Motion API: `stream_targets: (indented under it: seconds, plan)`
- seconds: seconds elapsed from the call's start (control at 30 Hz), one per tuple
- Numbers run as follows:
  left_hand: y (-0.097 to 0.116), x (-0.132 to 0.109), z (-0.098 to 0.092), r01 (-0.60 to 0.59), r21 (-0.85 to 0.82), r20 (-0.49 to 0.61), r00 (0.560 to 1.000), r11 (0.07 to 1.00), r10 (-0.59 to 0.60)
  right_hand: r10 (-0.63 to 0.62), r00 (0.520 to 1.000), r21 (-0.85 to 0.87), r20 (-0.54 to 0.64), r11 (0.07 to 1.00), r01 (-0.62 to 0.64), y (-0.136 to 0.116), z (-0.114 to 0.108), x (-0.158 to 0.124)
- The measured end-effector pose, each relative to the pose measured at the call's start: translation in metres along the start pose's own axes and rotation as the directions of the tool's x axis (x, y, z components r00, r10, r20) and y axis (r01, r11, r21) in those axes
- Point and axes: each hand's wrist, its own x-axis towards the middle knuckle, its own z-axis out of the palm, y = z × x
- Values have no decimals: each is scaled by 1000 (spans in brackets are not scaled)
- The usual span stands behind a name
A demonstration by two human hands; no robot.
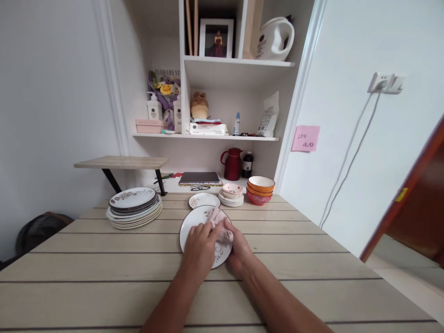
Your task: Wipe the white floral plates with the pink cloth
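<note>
- Plate (190, 229): right edge clasped in the right hand (240, 246).
- Left hand (201, 241): fingers curled, holding cloth (226, 235) against it.
- Good technique: steady support, light, even strokes.

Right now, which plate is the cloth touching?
The larger dark-rimmed plate at the left hand and right hand, with the pink cloth against its flowered face. The smaller plate behind it, the left plate stack and the saucers carry no cloth.

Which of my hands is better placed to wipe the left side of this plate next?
Probably your left hand: its fingers are on the pale pink cloth, and it sits nearer that side of the dark-rimmed floral plate. Your right hand holds the plate's right edge.
</note>
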Motion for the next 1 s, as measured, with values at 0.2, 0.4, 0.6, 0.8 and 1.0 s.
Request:
stream_targets:
  seconds: [0.2, 0.4, 0.6, 0.8, 1.0]
  plan:
    - [-14, 1, -5, 281, 153, -58, 960, 948, -275, -38, 996, -52, -77, 998, 34, 4, 2, 2]
    - [-2, -1, 0, 107, 74, 1, 994, 992, -107, -137, 972, 69, -190, 986, 152, -18, -5, 2]
    - [14, -3, 3, -91, 3, -29, 995, 996, 91, -111, 993, 88, -49, 990, 115, -19, -4, -1]
    - [2, 0, -4, 104, 85, -36, 994, 991, -101, 7, 1000, -46, -27, 999, -9, 3, 3, -1]
    - [-12, 2, -7, 291, 154, -34, 957, 944, -289, -58, 994, -9, -98, 998, 57, -1, -1, 3]
